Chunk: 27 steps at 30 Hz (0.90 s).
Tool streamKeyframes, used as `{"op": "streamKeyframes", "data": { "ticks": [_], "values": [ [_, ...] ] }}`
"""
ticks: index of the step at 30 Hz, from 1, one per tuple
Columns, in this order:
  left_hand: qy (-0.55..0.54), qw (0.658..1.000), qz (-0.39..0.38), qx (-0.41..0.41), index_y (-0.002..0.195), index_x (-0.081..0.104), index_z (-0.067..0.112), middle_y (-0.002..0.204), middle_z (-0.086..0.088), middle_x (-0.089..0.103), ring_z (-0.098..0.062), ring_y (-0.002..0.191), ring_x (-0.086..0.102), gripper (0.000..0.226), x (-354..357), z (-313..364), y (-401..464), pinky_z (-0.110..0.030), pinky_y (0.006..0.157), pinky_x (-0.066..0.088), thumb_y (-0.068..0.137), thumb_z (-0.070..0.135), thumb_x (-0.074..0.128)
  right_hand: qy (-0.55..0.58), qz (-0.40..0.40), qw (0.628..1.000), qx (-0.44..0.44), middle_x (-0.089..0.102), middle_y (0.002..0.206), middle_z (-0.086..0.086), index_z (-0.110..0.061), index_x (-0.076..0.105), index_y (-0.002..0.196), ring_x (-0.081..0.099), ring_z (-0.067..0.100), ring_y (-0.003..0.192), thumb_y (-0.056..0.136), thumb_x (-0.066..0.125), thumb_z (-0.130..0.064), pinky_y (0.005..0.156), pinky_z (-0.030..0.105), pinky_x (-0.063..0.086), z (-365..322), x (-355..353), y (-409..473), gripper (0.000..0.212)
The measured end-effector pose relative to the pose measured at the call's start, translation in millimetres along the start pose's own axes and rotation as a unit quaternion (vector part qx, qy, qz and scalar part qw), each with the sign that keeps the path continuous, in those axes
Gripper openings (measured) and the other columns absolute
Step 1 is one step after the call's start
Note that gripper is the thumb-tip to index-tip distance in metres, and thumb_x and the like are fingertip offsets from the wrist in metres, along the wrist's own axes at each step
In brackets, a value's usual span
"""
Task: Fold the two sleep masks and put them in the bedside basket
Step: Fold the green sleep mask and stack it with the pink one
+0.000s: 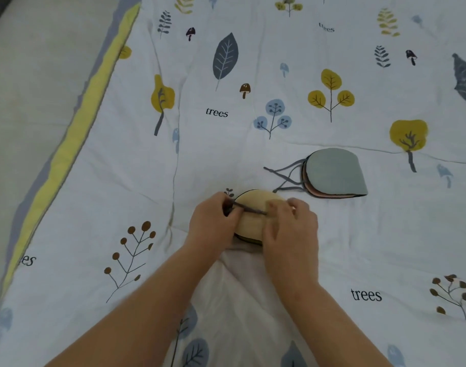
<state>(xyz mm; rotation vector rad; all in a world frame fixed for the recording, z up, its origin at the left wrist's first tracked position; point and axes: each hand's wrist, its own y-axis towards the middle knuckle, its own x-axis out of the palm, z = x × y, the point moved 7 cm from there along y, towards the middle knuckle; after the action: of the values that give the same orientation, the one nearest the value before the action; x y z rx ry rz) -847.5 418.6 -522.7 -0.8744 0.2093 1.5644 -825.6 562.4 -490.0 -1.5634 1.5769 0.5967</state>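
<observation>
A cream-yellow sleep mask (251, 219) lies folded in half on the quilt, between my two hands. My left hand (213, 223) grips its left edge and pinches the dark strap (249, 208), which runs taut across the top of the mask. My right hand (290, 226) presses on the right side of the mask, fingers over the strap's other end. A second mask, grey-green with a pink lining (335, 173), lies folded a little further off to the right, its grey straps (286, 176) trailing left. No basket is in view.
Both masks rest on a white quilt (226, 128) printed with trees, leaves and mushrooms. The quilt's yellow and grey border (75, 133) runs diagonally along the left, with a pale sheet (28, 88) beyond it.
</observation>
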Motion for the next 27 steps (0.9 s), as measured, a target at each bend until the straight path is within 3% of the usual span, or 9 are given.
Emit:
{"op": "streamKeyframes", "data": {
  "ticks": [2, 4, 7, 9, 12, 14, 16, 21, 27],
  "values": [
    [0.013, 1.0, 0.013, -0.003, 0.068, 0.059, 0.01, 0.064, 0.001, 0.057, -0.019, 0.067, 0.053, 0.025, -1.9, -1.2, 2.2, -0.017, 0.057, 0.035, 0.087, 0.024, 0.052, 0.004, -0.062, 0.994, 0.088, 0.043, 0.129, 0.011, -0.026, 0.042, 0.132, 0.045, 0.03, 0.108, 0.091, 0.046, -0.023, 0.088, 0.04, 0.042, 16.2, 9.1, 8.7, 0.041],
    [0.018, 0.996, 0.076, -0.037, 0.059, 0.052, 0.01, 0.058, -0.002, 0.052, -0.021, 0.063, 0.047, 0.036, -13.2, -4.8, 1.5, -0.017, 0.05, 0.03, 0.091, 0.022, 0.043, 0.046, -0.095, 0.988, 0.109, 0.046, 0.116, 0.01, -0.029, 0.04, 0.131, 0.047, 0.023, 0.087, 0.091, 0.047, -0.021, 0.078, 0.033, 0.04, 20.7, 14.4, 14.1, 0.041],
    [-0.053, 0.96, 0.265, -0.076, 0.087, 0.057, 0.005, 0.085, -0.011, 0.06, -0.023, 0.077, 0.051, 0.021, -45.8, -9.8, -11.5, -0.029, 0.069, 0.038, 0.09, 0.011, 0.037, 0.054, -0.061, 0.993, 0.09, 0.044, 0.109, 0.005, -0.027, 0.044, 0.125, 0.044, 0.019, 0.078, 0.09, 0.046, -0.011, 0.072, 0.03, 0.038, 22.1, 7.4, 20.4, 0.04],
    [-0.056, 0.951, 0.305, 0.007, 0.107, 0.054, 0.002, 0.107, -0.014, 0.058, -0.025, 0.095, 0.053, 0.027, -53.0, 5.3, -19.5, -0.032, 0.084, 0.04, 0.085, 0.005, 0.037, 0.036, -0.068, 0.994, 0.073, 0.041, 0.107, 0.001, -0.029, 0.044, 0.127, 0.047, 0.021, 0.083, 0.089, 0.044, -0.01, 0.073, 0.031, 0.039, 22.5, 5.8, 20.2, 0.043],
    [0.072, 0.966, 0.182, 0.168, 0.124, 0.05, 0.008, 0.137, -0.014, 0.049, -0.027, 0.127, 0.044, 0.046, -16.8, 38.1, -23.1, -0.037, 0.104, 0.033, 0.08, 0.011, 0.036, -0.024, -0.056, 0.997, 0.048, 0.041, 0.129, 0.007, -0.027, 0.04, 0.135, 0.041, 0.026, 0.115, 0.087, 0.044, -0.011, 0.089, 0.036, 0.038, 22.9, 6.2, 17.4, 0.05],
    [0.16, 0.964, 0.077, 0.196, 0.139, 0.034, 0.018, 0.154, -0.003, 0.023, -0.019, 0.143, 0.016, 0.053, 18.2, 39.7, -21.4, -0.039, 0.114, 0.015, 0.086, 0.02, 0.035, -0.049, -0.031, 0.998, 0.016, 0.025, 0.151, 0.011, -0.024, 0.027, 0.144, 0.024, 0.026, 0.136, 0.092, 0.04, -0.016, 0.104, 0.041, 0.031, 17.8, 7.9, 17.1, 0.055],
    [0.222, 0.958, 0.011, 0.183, 0.145, 0.012, 0.026, 0.154, 0.008, -0.004, -0.011, 0.143, -0.007, 0.055, 44.3, 22.7, -15.5, -0.038, 0.115, -0.003, 0.094, 0.034, 0.027, -0.087, -0.047, 0.995, -0.024, 0.003, 0.159, 0.006, -0.024, 0.007, 0.148, 0.003, 0.022, 0.146, 0.097, 0.033, -0.026, 0.114, 0.045, 0.02, 15.7, 18.2, 18.1, 0.058],
    [0.287, 0.942, -0.014, 0.173, 0.131, -0.02, 0.039, 0.15, 0.01, -0.013, -0.007, 0.137, -0.016, 0.053, 58.4, -13.6, -9.5, -0.036, 0.113, -0.011, 0.089, 0.051, 0.01, -0.171, -0.12, 0.977, -0.05, -0.024, 0.154, -0.01, -0.035, -0.023, 0.136, -0.016, 0.012, 0.144, 0.097, 0.016, -0.046, 0.117, 0.046, -0.006, 45.5, 48.2, 16.9, 0.057],
    [0.304, 0.941, -0.044, 0.138, 0.128, -0.027, 0.039, 0.152, 0.011, -0.02, -0.005, 0.137, -0.021, 0.056, 64.0, -14.9, -4.7, -0.037, 0.112, -0.017, 0.093, 0.047, 0.015, -0.171, -0.115, 0.978, -0.041, -0.03, 0.148, -0.011, -0.037, -0.028, 0.131, -0.02, 0.009, 0.143, 0.095, 0.013, -0.049, 0.114, 0.049, -0.014, 51.4, 52.6, 21.7, 0.056]
  ]
}}
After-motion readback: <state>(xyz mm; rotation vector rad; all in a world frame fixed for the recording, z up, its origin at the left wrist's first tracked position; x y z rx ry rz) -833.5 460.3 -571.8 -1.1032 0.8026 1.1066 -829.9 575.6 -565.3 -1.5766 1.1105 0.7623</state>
